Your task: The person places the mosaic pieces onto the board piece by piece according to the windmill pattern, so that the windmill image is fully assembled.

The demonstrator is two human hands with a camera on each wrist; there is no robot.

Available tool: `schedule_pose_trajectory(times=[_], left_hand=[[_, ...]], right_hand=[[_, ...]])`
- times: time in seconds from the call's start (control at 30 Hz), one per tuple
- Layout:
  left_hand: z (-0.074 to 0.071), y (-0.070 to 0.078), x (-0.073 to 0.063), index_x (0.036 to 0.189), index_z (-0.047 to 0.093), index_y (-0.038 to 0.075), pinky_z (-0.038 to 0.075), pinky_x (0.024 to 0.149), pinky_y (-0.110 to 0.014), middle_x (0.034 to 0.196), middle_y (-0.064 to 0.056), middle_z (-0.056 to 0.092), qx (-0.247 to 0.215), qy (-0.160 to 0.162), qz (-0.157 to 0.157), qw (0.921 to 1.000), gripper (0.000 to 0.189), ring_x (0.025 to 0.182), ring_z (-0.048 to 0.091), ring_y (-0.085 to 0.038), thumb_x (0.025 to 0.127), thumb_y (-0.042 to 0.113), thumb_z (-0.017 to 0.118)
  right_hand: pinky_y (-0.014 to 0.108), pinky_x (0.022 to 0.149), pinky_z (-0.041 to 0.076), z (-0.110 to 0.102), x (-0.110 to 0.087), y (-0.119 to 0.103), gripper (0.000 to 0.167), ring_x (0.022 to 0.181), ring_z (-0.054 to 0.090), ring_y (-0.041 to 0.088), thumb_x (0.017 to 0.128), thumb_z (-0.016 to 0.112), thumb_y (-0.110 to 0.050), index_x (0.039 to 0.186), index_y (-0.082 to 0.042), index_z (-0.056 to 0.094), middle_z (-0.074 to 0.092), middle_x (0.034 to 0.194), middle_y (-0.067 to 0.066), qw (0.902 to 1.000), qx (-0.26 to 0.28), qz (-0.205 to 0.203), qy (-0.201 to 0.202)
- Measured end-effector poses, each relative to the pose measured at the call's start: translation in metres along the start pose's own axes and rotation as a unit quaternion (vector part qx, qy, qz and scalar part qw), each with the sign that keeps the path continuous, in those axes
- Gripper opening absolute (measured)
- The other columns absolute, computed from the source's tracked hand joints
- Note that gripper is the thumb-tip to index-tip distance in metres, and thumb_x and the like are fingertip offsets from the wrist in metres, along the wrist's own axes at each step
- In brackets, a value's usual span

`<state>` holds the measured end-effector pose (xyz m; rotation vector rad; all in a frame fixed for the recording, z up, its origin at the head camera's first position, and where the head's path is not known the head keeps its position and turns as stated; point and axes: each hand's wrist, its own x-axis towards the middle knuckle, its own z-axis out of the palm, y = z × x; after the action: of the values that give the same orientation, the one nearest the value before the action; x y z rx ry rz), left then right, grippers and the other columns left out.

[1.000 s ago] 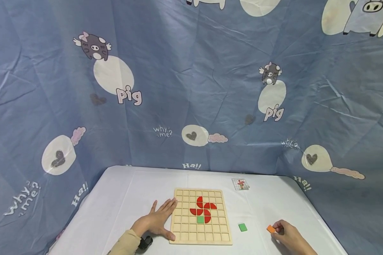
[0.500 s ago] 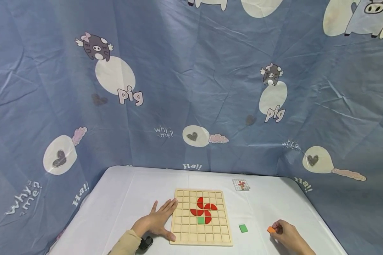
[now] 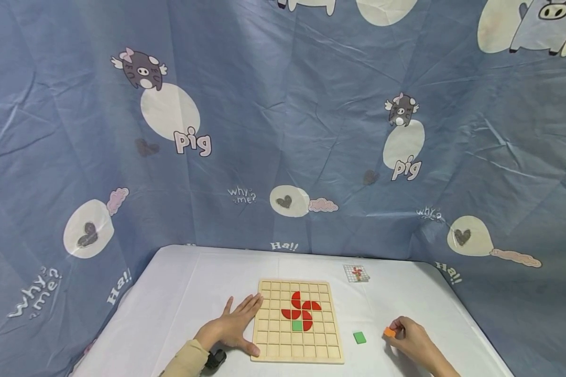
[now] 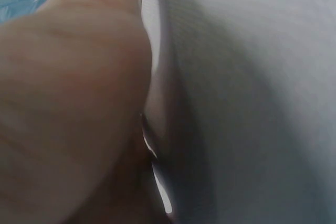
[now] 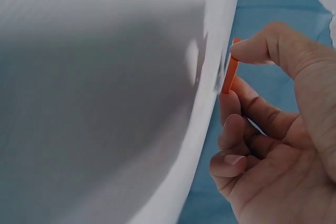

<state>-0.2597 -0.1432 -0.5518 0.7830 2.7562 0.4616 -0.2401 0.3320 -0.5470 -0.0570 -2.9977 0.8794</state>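
A wooden grid board (image 3: 275, 343) lies on the table, with several red quarter-round pieces (image 3: 291, 314) set in a pinwheel and a green square tile (image 3: 297, 325) in a cell below them. At the board's left edge rests my left hand (image 3: 236, 327), its fingers spread and touching the rim. To the right of the board, my right hand (image 3: 412, 339) pinches an orange square tile (image 5: 231, 69) between thumb and fingers, above the tabletop. Another green tile (image 3: 360, 337) lies loose between the board and that hand. The left wrist view shows mostly the hand's underside and white cloth.
A small card (image 3: 356, 273) printed with a grid and a red pinwheel lies behind the board to the right. White cloth (image 3: 207, 283) covers the table. A blue patterned curtain (image 3: 245, 131) hangs around its back and sides.
My right hand has moved left and slightly away from me with the orange tile, toward the loose green tile. The left hand has stayed at the board's edge.
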Motion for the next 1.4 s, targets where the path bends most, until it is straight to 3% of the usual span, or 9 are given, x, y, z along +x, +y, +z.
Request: schedule_pose_trajectory(times=[0.17,0.43,0.63,0.93,1.23,1.4], left_hand=[[0.002,-0.002,0.002,0.155,0.011,0.007,-0.002,0.114,-0.069,0.163,-0.011,0.009,0.0,0.002,0.0,1.0,0.131,0.15,0.01,-0.033,0.06,0.072,0.072],[0.001,-0.003,0.001,0.155,0.011,0.006,-0.003,0.114,-0.07,0.163,-0.012,0.009,0.002,0.001,0.003,1.0,0.129,0.15,0.009,-0.033,0.062,0.07,0.073],[0.001,-0.003,-0.001,0.155,0.01,0.005,-0.002,0.113,-0.07,0.163,-0.013,0.009,0.001,-0.003,0.011,0.9999,0.128,0.15,0.009,-0.034,0.063,0.07,0.073],[0.0,-0.002,0.0,0.155,0.009,0.006,-0.002,0.114,-0.07,0.163,-0.012,0.007,0.001,-0.006,0.004,1.0,0.128,0.15,0.008,-0.033,0.064,0.07,0.073],[0.001,-0.004,0.0,0.155,0.009,0.006,-0.002,0.113,-0.07,0.163,-0.012,0.007,0.005,-0.008,0.008,0.9999,0.128,0.15,0.008,-0.033,0.063,0.072,0.071],[0.002,-0.003,0.0,0.155,0.01,0.007,-0.002,0.114,-0.07,0.164,-0.011,0.008,0.006,-0.006,0.004,1.0,0.129,0.15,0.009,-0.033,0.062,0.072,0.071]], right_hand=[[0.023,0.056,0.038,0.006,0.004,-0.019,0.027,0.068,0.046,0.01,0.072,0.082,-0.016,0.087,-0.007,0.062,0.059,0.081,-0.001,0.9995,0.005,-0.031,0.003],[0.021,0.059,0.039,0.022,0.011,-0.054,0.025,0.073,0.046,0.012,0.072,0.079,-0.016,0.09,-0.011,0.062,0.057,0.084,-0.002,0.9956,0.014,-0.084,-0.039],[0.021,0.059,0.04,0.041,0.014,-0.079,0.025,0.076,0.047,0.011,0.075,0.079,-0.018,0.092,-0.013,0.061,0.055,0.087,-0.005,0.9874,0.007,-0.142,-0.07],[0.02,0.063,0.045,0.062,0.016,-0.116,0.022,0.079,0.048,0.007,0.078,0.075,-0.016,0.095,-0.013,0.061,0.057,0.092,-0.005,0.9673,0.013,-0.229,-0.109],[0.021,0.068,0.049,0.075,0.013,-0.143,0.02,0.084,0.049,0.005,0.079,0.075,-0.016,0.094,-0.014,0.063,0.058,0.091,-0.009,0.9581,-0.005,-0.267,-0.104],[0.02,0.069,0.049,0.083,0.01,-0.153,0.019,0.086,0.05,0.005,0.081,0.076,-0.02,0.094,-0.016,0.063,0.06,0.093,-0.01,0.9521,0.004,-0.28,-0.123]])
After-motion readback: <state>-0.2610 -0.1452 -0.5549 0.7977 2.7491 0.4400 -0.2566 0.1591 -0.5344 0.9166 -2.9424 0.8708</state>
